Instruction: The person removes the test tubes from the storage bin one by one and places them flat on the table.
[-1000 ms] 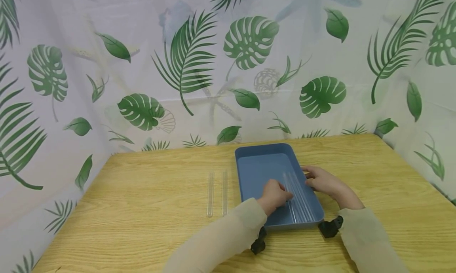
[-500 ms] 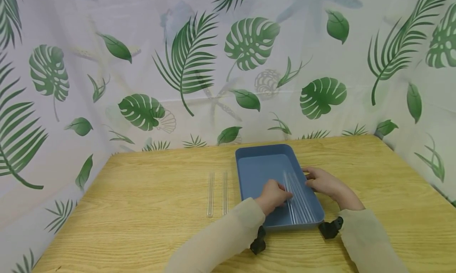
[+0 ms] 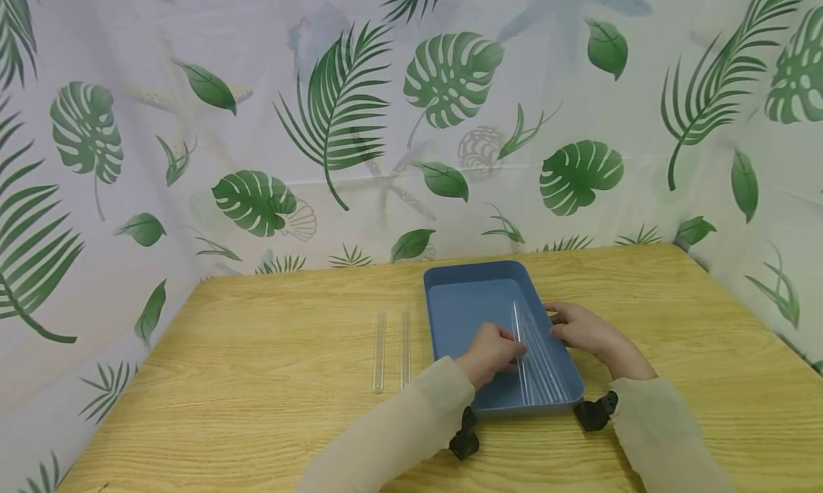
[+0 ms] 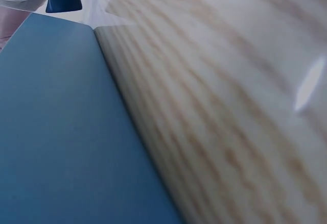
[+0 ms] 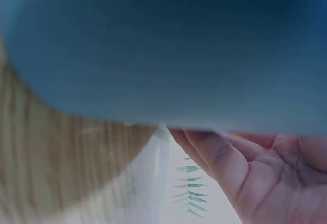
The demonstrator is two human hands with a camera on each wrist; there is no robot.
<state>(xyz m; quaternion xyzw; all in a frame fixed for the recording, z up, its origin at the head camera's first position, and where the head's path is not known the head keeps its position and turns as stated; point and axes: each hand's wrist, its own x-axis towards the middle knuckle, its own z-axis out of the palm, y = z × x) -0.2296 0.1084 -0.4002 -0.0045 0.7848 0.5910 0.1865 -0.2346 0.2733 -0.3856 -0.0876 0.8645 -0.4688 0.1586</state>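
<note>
A blue rectangular tray lies on the table with several clear test tubes side by side in its right part. Over the tray, my left hand pinches one long clear test tube between thumb and fingers. My right hand grips the tray's right side wall; in the right wrist view its fingers disappear behind that wall. Two more clear test tubes, a left one and a right one, lie parallel on the wood left of the tray. The left wrist view shows no fingers.
The wood-grain table extends on both sides of the tray. A leaf-print cloth hangs behind it and along both sides. Black wrist cameras, left and right, sit close to the tray's near edge.
The test tube under my left hand shows more clearly, its upper end a little farther up. My left hand has shifted very slightly left; my right hand and the tray stay nearly still.
</note>
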